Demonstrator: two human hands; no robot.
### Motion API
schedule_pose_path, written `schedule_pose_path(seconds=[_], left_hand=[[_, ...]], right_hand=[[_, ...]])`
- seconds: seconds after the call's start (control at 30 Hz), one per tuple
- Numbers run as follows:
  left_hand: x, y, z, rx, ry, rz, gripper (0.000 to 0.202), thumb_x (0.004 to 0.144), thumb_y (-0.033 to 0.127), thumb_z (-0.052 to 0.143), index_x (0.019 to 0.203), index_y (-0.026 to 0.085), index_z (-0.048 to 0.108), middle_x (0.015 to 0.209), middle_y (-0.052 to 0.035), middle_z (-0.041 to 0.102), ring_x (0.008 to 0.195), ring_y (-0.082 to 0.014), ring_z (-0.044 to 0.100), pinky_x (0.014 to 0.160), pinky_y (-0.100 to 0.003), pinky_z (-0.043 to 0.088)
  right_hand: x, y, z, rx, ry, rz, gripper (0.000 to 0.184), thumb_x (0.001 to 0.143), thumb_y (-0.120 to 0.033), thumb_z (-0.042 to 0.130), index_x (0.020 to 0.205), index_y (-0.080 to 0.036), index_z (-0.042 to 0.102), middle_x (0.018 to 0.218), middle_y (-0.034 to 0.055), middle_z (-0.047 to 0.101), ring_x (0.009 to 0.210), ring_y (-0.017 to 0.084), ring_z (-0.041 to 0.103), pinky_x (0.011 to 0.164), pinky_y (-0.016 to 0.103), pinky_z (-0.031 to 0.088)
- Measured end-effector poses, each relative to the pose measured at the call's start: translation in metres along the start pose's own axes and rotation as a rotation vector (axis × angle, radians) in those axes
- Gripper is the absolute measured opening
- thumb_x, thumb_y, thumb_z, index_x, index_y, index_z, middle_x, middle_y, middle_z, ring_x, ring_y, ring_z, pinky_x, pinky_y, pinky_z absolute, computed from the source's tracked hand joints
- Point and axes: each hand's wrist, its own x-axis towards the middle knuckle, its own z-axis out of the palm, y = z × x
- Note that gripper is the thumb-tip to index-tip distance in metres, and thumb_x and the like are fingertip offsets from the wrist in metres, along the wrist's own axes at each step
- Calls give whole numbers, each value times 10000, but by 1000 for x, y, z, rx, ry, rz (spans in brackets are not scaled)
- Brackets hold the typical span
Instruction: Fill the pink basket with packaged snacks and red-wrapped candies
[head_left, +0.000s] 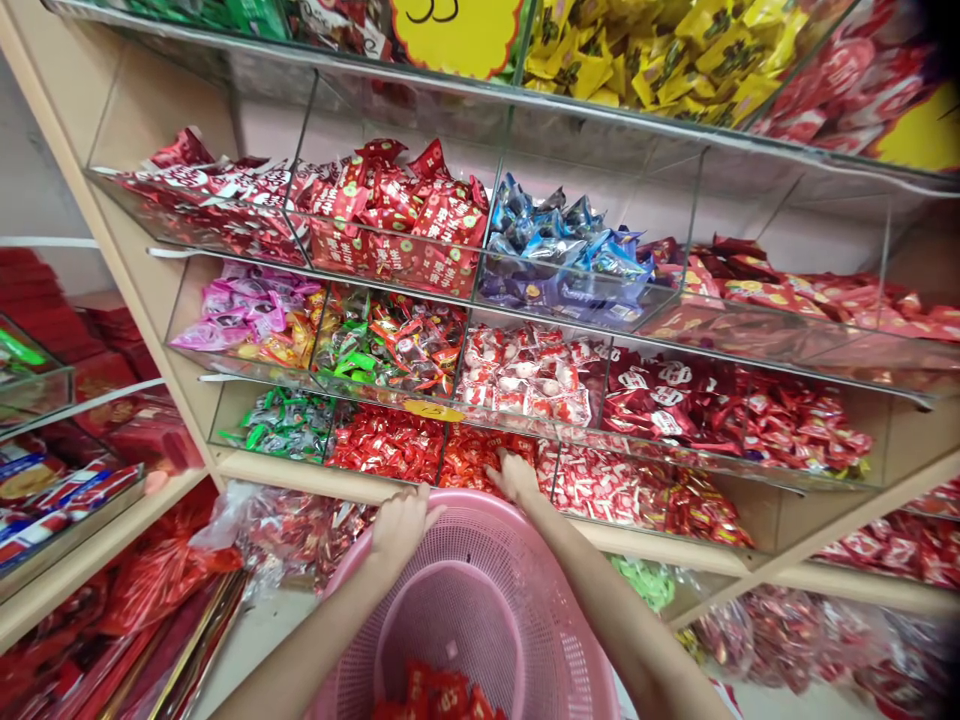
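Observation:
A pink plastic basket (487, 540) sits low in the middle, with a few red wrapped candies (442, 695) in its bottom. My left hand (401, 525) grips the basket's far rim, fingers curled over it. My right hand (514, 475) reaches into the lowest clear bin of red and white wrapped candies (600, 485); its fingers are buried among the wrappers, so what they hold is hidden.
Tiered clear acrylic bins (465, 300) hold red, blue, pink, green and yellow wrapped sweets on a wooden shelf unit (300, 472). Bagged candy (292, 530) lies under the lowest shelf. More red packets fill shelves at the left (67, 490) and right.

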Motion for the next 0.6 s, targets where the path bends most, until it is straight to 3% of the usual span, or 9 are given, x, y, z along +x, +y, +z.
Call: schedule_pose_path(seconds=[0.4, 0.6], left_hand=[[0, -1, 2, -5, 6, -1, 454, 874, 509, 292, 958, 146, 551, 806, -130, 641, 723, -268, 637, 569, -309, 457], [0, 0, 5, -11, 28, -2, 489, 869, 532, 266, 935, 143, 554, 797, -133, 635, 711, -276, 632, 555, -318, 451]], right_hand=[[5, 9, -21, 91, 123, 112, 400, 890, -404, 367, 1131, -124, 521, 981, 179, 651, 923, 254, 619, 723, 308, 421], [-25, 5, -45, 172, 211, 24, 399, 896, -443, 346, 1096, -159, 542, 987, 145, 664, 925, 232, 617, 750, 286, 412]])
